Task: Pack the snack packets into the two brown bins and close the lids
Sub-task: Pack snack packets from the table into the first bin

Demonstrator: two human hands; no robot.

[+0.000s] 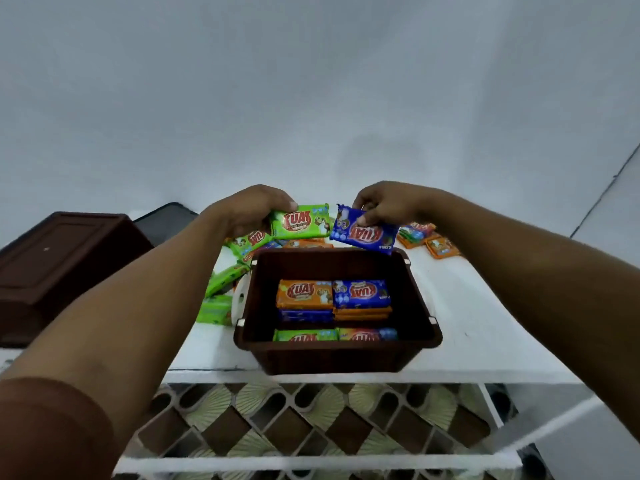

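An open brown bin (pixel 420 299) stands on the white table, holding stacked orange, blue and green snack packets (pixel 333 308). My left hand (pixel 247 211) grips a green packet (pixel 300 221) just above the bin's far rim. Beside it, my right hand (pixel 382 204) pinches a blue packet (pixel 363 233) over the same rim. A second brown bin (pixel 59 268) with its lid on sits at the left.
Loose green packets (pixel 228 275) lie left of the open bin, and orange ones (pixel 429 240) lie at the back right. The white table (pixel 467 323) ends near me, above a patterned floor. A dark tray (pixel 166 216) lies behind the closed bin.
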